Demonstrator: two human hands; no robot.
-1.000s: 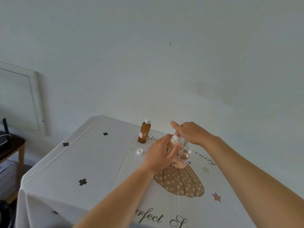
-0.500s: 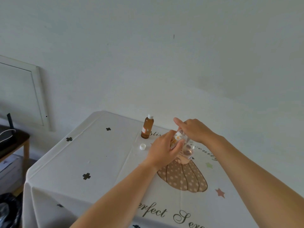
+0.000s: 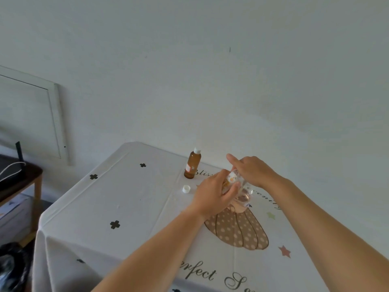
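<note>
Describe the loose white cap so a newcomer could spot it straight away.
On the white tablecloth, find the amber bottle near the wall. The cap lies just in front of it, left of the left hand. It alone lies loose on the cloth; the bottle's own cap is on its neck.

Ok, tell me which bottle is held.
The clear plastic bottle, tilted, held by the left hand and right hand; the amber brown white-capped bottle stands untouched.

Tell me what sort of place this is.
Probably a room in a home: a printed tablecloth spread beside a plain white wall, a wooden side table at left, and the left hand and right hand holding a clear bottle near a brown bottle.
</note>
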